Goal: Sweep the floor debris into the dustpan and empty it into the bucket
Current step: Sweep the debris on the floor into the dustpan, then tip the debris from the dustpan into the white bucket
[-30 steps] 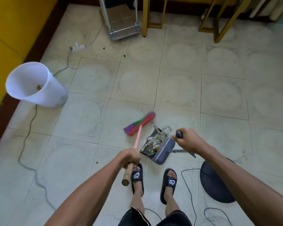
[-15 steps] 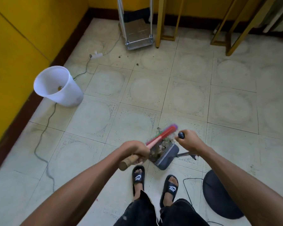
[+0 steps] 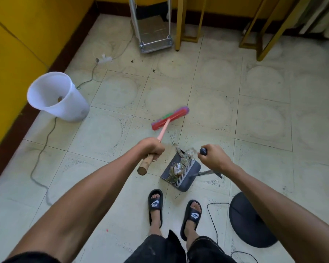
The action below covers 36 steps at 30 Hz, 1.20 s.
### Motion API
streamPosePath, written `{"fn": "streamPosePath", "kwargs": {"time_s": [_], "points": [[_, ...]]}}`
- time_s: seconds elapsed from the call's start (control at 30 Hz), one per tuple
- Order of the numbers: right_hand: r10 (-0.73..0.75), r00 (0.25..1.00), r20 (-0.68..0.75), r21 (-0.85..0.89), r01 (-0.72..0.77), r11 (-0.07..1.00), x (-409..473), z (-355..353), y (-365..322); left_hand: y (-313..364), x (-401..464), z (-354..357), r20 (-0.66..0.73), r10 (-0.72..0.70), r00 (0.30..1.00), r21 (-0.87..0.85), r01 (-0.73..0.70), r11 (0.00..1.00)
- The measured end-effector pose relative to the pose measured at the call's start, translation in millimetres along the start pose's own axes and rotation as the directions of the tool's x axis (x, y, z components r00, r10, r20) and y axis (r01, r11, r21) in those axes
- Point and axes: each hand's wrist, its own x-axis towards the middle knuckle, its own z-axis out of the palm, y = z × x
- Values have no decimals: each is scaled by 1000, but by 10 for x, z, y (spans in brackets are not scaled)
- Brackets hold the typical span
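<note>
My left hand (image 3: 152, 148) grips the wooden end of a broom whose red head (image 3: 169, 118) with purple and green bristles points away over the tiles. My right hand (image 3: 212, 158) grips the black knob at the top of the upright handle of a grey dustpan (image 3: 186, 179). The pan sits just in front of my feet and holds a heap of crumpled debris (image 3: 180, 164). A white bucket (image 3: 65, 103) stands at the left by the yellow wall, a small scrap inside it.
A grey cable (image 3: 44, 141) runs along the floor past the bucket to a white plug strip (image 3: 105, 58). A metal hand trolley (image 3: 154, 35) and yellow furniture legs (image 3: 180, 25) stand at the back. A black round base (image 3: 249, 221) with a thin cord lies by my right foot.
The broom head has swung forward and left, away from the dustpan. The view has shifted, so the bucket appears lower and closer. The dustpan stays loaded in my right hand.
</note>
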Motion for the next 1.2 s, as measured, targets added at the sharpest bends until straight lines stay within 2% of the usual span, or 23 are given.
{"fn": "streamPosePath", "kwargs": {"time_s": [0.1,0.23,0.47,0.63,0.73,0.97,1.2], "points": [[-8,1000,-11,-2,8,1000,29,-115,-98,-126,-106,-125,-51,-23,998,-7,23,1000],[-119,993,-18,-16,119,993,151,-427,-510,-197,-379,-331,-86,-46,995,-20,45,999],[-264,960,-88,-23,263,964,453,-932,-1295,-399,-703,-593,-208,-115,971,-228,67,971],[-312,945,-93,2,314,949,824,-1059,-1990,-767,-720,-974,-256,-187,948,-522,27,852],[-334,936,-112,21,338,941,1136,-1137,-2498,-1032,-612,-1386,-294,-229,928,-633,-9,774],[-481,858,-179,-40,482,875,1648,-1367,-3796,-1580,-522,-2332,-369,-324,871,-746,-69,663],[-649,751,-121,-185,625,758,2108,-1349,-4997,-1899,-496,-3125,-402,-380,833,-811,-132,570]]}}
